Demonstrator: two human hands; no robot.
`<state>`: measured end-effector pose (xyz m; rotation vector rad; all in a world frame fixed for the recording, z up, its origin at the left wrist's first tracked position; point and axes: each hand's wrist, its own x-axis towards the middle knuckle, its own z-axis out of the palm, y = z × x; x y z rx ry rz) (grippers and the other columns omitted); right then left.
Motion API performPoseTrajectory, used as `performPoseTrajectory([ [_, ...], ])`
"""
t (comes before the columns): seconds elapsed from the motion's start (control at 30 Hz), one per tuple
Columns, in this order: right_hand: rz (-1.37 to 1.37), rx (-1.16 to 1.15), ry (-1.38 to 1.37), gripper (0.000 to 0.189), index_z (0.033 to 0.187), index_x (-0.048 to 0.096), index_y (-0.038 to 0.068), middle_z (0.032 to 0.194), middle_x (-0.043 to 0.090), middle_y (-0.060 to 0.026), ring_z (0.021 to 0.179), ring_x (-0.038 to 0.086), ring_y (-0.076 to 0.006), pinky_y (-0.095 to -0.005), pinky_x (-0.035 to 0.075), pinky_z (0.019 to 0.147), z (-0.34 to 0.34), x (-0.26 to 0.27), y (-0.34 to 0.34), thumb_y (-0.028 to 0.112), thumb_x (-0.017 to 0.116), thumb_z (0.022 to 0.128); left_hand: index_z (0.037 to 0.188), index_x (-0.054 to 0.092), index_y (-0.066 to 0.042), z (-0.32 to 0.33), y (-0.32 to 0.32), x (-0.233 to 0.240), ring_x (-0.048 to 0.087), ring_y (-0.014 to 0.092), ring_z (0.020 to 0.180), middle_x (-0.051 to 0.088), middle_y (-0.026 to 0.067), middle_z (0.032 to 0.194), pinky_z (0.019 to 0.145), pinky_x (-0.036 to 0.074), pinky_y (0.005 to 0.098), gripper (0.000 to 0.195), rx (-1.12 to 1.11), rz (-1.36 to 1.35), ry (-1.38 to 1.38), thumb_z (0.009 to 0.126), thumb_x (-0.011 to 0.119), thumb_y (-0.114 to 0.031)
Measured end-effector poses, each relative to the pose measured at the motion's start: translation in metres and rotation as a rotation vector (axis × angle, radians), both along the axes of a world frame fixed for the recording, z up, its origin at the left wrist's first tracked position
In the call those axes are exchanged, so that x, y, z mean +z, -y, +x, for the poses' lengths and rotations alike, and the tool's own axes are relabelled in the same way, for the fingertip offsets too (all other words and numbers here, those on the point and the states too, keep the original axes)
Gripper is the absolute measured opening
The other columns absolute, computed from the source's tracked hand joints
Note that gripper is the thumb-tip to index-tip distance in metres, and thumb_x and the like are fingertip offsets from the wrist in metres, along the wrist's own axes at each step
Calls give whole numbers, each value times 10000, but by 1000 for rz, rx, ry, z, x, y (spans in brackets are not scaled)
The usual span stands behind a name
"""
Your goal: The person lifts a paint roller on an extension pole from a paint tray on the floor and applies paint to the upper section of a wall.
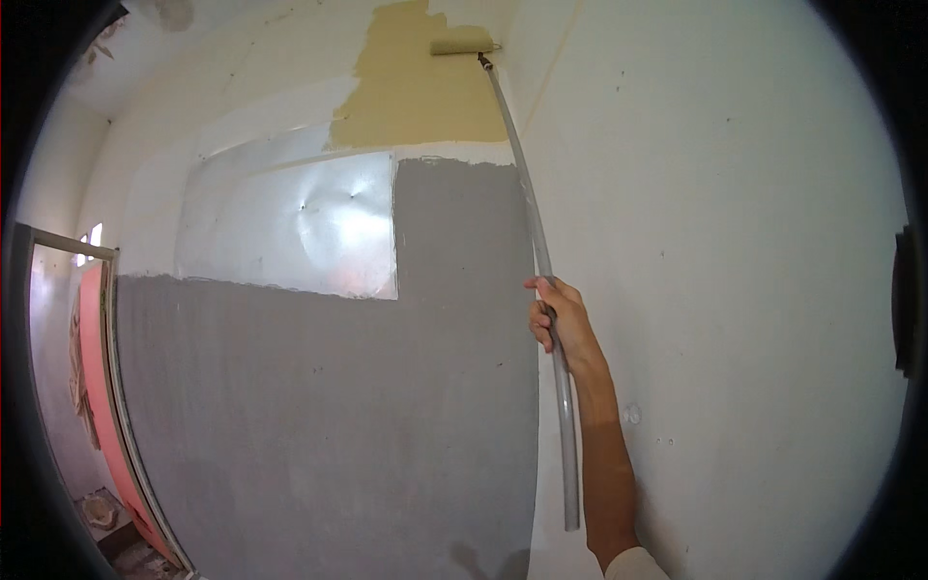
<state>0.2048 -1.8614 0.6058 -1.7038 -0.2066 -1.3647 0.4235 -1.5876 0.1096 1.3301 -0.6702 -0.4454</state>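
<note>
A long grey pole [536,225] runs up the wall near the corner, and my right hand [564,319] is wrapped around its lower half. At its top end sits a paint roller [462,42], its sleeve coated in yellowish paint and against the upper wall. Around the roller spreads a patch of yellow-beige paint [420,101] with a ragged left edge. Beneath that patch, past a pale strip, lies a grey painted area [326,399]. My left hand is out of view.
A shiny metal sheet [312,225] lies flat against the front wall. To the right rises a pale side wall [725,254]. At far left a doorway frame [112,326] holds a pink door [101,348], with cloth [78,362] hanging beyond and a squat toilet [100,511] low down.
</note>
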Motion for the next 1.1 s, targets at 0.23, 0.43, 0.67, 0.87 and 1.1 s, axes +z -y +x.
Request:
performPoseTrajectory([
  [0.23, -19, -34, 84, 354, 1033, 493, -57, 558, 416, -17, 356, 365, -98, -265, 323, 337, 60, 61, -8, 278, 419, 947, 1267, 426, 12, -103, 69, 374, 562, 161, 801, 609, 126, 920, 677, 466, 313, 516, -359, -378, 393, 912, 510, -353],
  [0.43, -48, -75, 85, 345, 1078, 464, -41, 552, 393, 12, 381, 373, -99, -257, 311, 371, 78, 106, -12, 274, 389, 959, 1364, 270, 12, -124, 107, 425, 538, 123, 715, 531, 107, 821, 508, 445, 257, 601, -201, -456, 673, 926, 493, -333],
  [0.67, -21, 0, 103, 339, 1062, 462, -40, 550, 398, -1, 366, 357, -105, -279, 313, 380, 106, 145, -6, 275, 387, 958, 1382, 235, 27, -114, 141, 429, 345, 62, 403, 403, 12, 624, 332, 286, 209, 528, -319, -684, 464, 957, 436, -214],
  [0.87, -54, -6, 87, 505, 1203, 336, 18, 885, 520, -163, 600, 533, -199, -327, 487, 486, 106, 175, 1, 378, 495, 887, 1376, 241, 38, -90, 165, 501, 310, 59, 351, 406, 11, 581, 300, 226, 224, 504, -340, -862, 491, 959, 420, -181],
  [1.1, -190, -133, 157, 670, 1335, 178, 71, 1135, 408, -173, 895, 506, -237, -360, 527, 623, 83, 121, 33, 372, 536, 855, 1228, 391, 6, -70, 148, 623, 261, 60, 401, 400, 21, 631, 363, 200, 220, 336, -316, -895, 497, 907, 374, -94],
])
